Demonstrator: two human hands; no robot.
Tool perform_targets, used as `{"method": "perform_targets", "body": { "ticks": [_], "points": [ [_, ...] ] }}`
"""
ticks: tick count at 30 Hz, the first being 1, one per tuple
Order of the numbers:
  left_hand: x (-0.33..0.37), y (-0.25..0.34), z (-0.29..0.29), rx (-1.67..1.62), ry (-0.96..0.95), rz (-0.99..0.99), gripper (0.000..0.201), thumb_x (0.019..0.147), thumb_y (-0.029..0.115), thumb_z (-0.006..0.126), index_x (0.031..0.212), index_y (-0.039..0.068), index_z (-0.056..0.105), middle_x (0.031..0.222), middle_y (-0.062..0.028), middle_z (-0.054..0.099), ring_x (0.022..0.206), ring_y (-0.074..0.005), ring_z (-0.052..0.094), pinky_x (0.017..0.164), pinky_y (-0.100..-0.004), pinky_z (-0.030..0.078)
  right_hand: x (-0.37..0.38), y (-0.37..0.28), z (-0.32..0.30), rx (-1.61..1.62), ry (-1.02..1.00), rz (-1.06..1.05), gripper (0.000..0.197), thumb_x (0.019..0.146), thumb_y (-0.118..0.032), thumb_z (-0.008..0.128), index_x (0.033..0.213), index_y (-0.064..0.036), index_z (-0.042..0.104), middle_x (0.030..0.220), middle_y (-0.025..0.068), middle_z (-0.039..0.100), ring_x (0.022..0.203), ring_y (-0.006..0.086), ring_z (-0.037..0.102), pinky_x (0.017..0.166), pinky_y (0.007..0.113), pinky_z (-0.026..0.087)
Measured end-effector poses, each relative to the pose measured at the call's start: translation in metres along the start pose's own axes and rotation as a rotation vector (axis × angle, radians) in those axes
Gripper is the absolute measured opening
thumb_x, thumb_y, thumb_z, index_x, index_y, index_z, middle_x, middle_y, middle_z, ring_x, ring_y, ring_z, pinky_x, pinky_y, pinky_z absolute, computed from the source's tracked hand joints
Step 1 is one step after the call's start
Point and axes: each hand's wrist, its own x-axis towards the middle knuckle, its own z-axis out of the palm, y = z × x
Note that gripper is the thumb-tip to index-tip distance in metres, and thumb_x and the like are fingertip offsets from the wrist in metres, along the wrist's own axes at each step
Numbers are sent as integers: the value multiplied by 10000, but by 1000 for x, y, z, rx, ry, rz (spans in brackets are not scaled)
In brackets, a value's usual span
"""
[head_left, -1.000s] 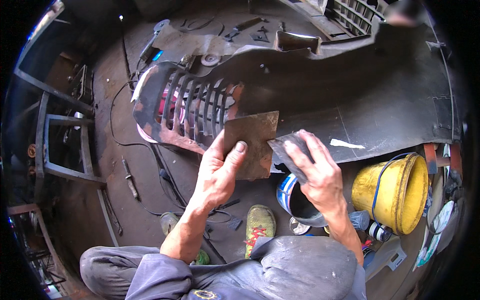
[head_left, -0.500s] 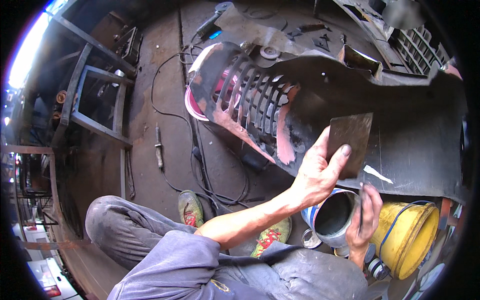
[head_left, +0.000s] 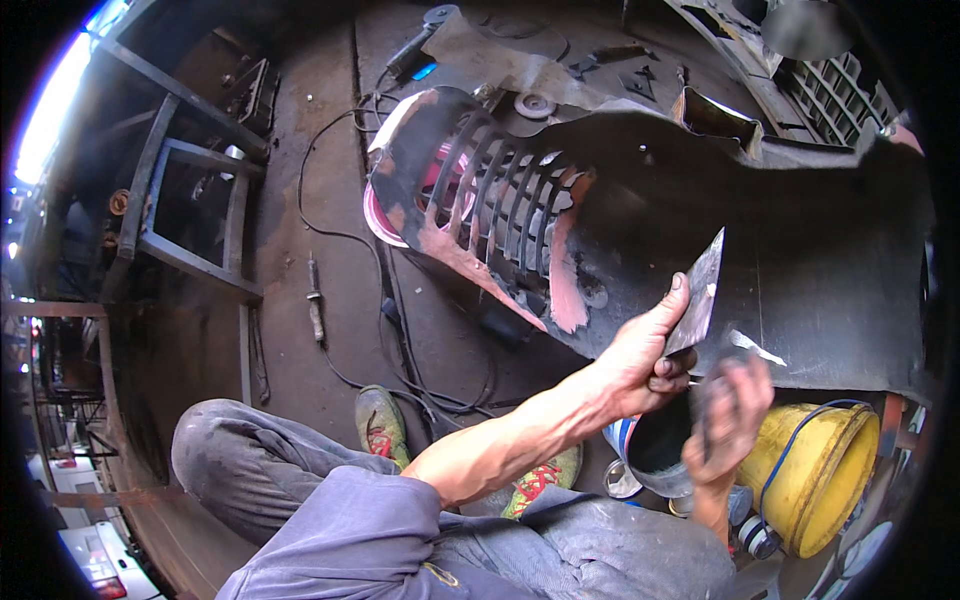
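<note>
My left hand (head_left: 640,362) is closed on a flat metal spreader (head_left: 698,300), thumb along one face and fingers curled behind. The plate is tilted, one corner pointing up. Just right of it, my right hand (head_left: 738,415) is smeared by motion. It grips a thin, dark flat piece (head_left: 708,408) whose kind I cannot make out. Both hands are above the near edge of a large black plastic bumper (head_left: 820,270). Pink filler (head_left: 567,295) coats parts of the bumper around its slatted grille (head_left: 505,195). A white smear (head_left: 757,347) lies near its front edge.
A white-and-blue bucket (head_left: 655,450) stands under my hands, beside a yellow bucket (head_left: 832,470). Cables (head_left: 395,345) and a slim tool (head_left: 316,305) lie on the floor to the left. Further back is an angle grinder (head_left: 415,45). A metal frame (head_left: 190,215) stands at far left.
My left hand has turned the spreader from nearly face-on to a steep slant, its fingers curling under. My right hand has moved slightly upward and is now blurred.
</note>
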Motion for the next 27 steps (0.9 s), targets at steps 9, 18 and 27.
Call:
{"method": "perform_targets", "body": {
  "ticks": [9,18,27],
  "points": [
    [-13,-15,42,-262,520,-209,479,944,611,592,791,158,604,500,55,467,303,-57,352,304,-199,297,28,-18,9,95,-66,-83,411,888,-164,606,1291,-89,643,1195,206,608,1083,396,614,906,545,520],
    [-37,-4,-3,354,183,-262,369,990,499,593,917,138,616,541,34,514,336,-41,384,309,-195,271,-6,65,-29,1032,451,1188,467,891,-202,717,1254,60,581,1160,101,670,972,209,657,880,339,522],
    [-26,15,14,1036,177,642,433,951,247,696,1227,-37,519,1102,-112,645,1055,-155,582,972,-321,466,-18,16,9,1047,459,1114,433,960,-142,604,1325,81,537,1215,188,648,1104,277,644,934,398,540]
  ]
}}
